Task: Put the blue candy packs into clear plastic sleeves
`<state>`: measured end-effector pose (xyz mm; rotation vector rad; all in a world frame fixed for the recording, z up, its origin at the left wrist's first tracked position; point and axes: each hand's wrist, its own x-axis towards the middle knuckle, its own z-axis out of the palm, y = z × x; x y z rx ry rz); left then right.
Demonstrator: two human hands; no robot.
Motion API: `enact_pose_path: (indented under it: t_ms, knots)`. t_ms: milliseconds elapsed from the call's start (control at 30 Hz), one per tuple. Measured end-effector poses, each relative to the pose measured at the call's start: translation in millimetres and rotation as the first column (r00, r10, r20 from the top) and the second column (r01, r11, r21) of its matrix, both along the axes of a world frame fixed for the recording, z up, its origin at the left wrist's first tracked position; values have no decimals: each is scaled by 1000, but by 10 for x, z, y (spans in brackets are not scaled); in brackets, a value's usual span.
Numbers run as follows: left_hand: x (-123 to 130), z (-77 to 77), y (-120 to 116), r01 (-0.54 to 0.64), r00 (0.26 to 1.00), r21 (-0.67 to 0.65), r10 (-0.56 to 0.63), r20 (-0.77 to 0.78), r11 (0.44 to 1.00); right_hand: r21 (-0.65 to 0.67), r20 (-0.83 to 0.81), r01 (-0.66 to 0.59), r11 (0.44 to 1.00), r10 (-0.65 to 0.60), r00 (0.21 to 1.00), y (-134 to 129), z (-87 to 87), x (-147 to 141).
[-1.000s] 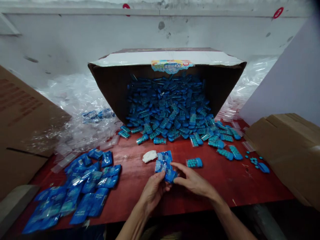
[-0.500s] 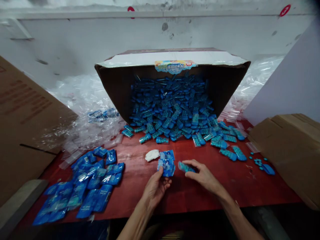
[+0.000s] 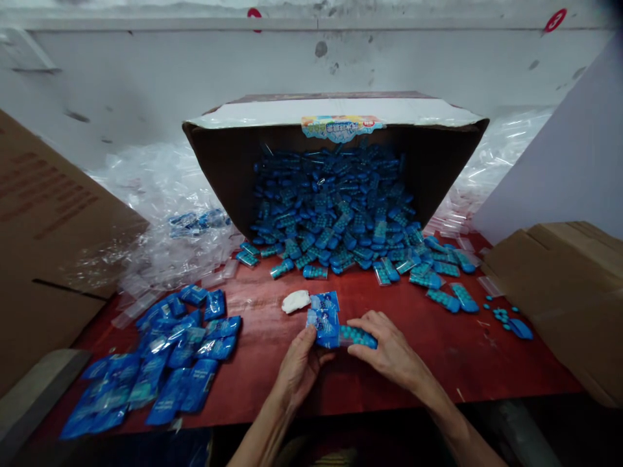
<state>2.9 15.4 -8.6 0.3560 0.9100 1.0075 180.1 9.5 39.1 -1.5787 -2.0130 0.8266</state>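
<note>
Far left: pile of blue packets (image 3: 165, 353) on red table (image 3: 256, 370). White lump (image 3: 296, 301) beyond left hand (image 3: 298, 363), which pinches a blue packet (image 3: 325, 329) mid-table. Bead-filled clear pack (image 3: 354, 335), gripped by right hand (image 3: 387, 347), meets the packet's right edge. Far right: loose beads (image 3: 500, 316).

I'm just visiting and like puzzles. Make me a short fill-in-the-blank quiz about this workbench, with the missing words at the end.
1. The left hand holds a packet coloured mainly ____.
2. A pack of turquoise beads is held in the ____ hand.
3. The tabletop under the hands is coloured ____.
4. The round red sticker at the picture's upper right bears the number ____.

Missing words: blue; right; red; 3.
</note>
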Motion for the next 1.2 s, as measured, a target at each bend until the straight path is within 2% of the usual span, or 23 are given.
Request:
enact_pose_path:
  t_ms: [100,200,300,400,467,533,600,667,733,833,900,933,1000,1067,1133,1200]
  knots:
    - [0,13,2,-17,1000,21,17,-9,1000,32,20,7,999,-8,1000,-26,17,-30]
    - [7,17,11,-37,999,46,38,-25,998,26,-30,24,999,-23,999,-68,-11,-74]
    - [33,22,16,-61,998,11,61,-19,998,57,-73,19,998,-14,997,-121,-145,-141]
    - [73,27,12,-69,998,-95,70,10,993,162,-15,54,985,-52,999,-166,-343,-228]
    - [97,30,6,-68,997,-122,72,31,990,208,10,77,975,-80,997,-187,-437,-289]
    - [105,36,0,-64,997,-120,69,40,991,196,-36,76,978,-70,997,-197,-451,-329]
    - [83,48,-1,-51,997,-124,57,46,991,113,-173,44,993,-24,985,-187,-389,-323]
    - [29,68,5,-5,997,-126,14,71,992,-19,-373,-44,999,34,927,-156,-297,-261]
    - [-35,93,19,88,990,-106,-75,117,991,-144,-565,-177,974,66,823,-111,-234,-173]
    - [-74,115,45,161,975,-70,-148,167,984,-280,-764,-298,913,-24,645,-58,-245,-108]
    - [-33,107,61,104,983,-93,-88,160,990,-316,-794,-243,917,-115,597,-58,-285,-155]
    - [1,96,67,57,988,-126,-38,146,990,-299,-776,-170,939,-136,615,-70,-302,-202]
    - [70,67,70,-37,992,-203,61,115,979,-188,-697,-4,982,-130,706,-108,-330,-313]
    - [108,43,59,-98,987,-254,127,99,962,-86,-633,101,991,-132,763,-142,-366,-404]
    - [102,33,34,-66,989,-250,97,114,966,-144,-667,134,981,-196,719,-145,-423,-432]
    - [63,39,3,33,990,-197,-6,139,980,-294,-742,80,952,-281,609,-111,-478,-384]
